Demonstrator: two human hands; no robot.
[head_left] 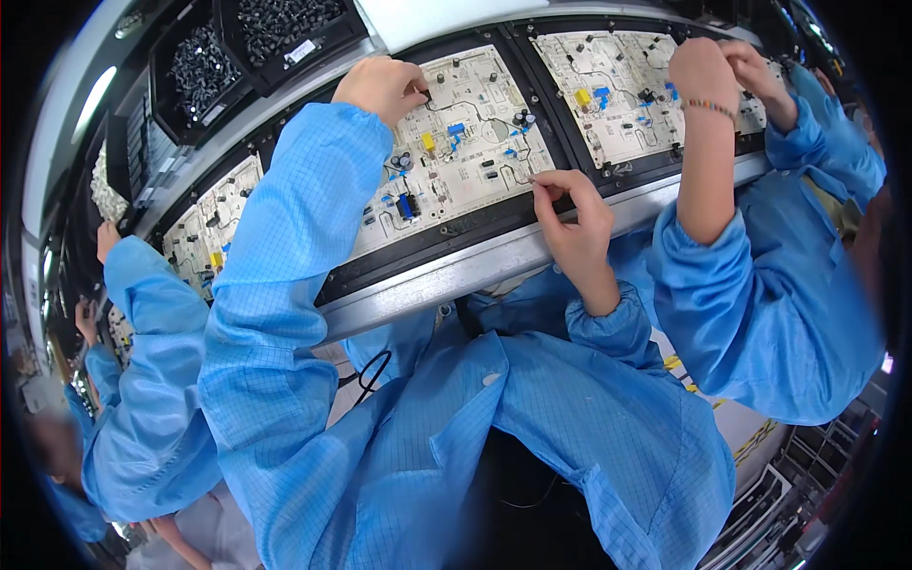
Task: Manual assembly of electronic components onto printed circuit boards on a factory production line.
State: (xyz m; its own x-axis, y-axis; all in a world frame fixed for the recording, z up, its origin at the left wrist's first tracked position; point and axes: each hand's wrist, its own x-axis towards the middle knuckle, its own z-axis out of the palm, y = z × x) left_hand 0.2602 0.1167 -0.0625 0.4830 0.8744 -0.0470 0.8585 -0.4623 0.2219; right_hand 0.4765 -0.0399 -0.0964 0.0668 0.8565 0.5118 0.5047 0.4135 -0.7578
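A cream circuit board (465, 176) lies in a black frame in front of me, bearing blue, yellow and black components. Over its far left part, my left hand (378, 87) has thumb and forefinger closed together near a small dark part at the board's surface. Whether it grips that part is hard to see. At the board's near right edge is my right hand (581, 217), its thumb and forefinger pinched. Anything between those fingertips is too small to name. Close to them stand small black components (489, 169), and a blue-and-black block (407, 206) sits farther left.
A metal rail (446, 285) runs along the near side. Beyond it, black bins (201, 76) hold many small dark parts. A co-worker's hand (708, 76) is over a second board (608, 104) at right; another blue-sleeved person (157, 313) works at left.
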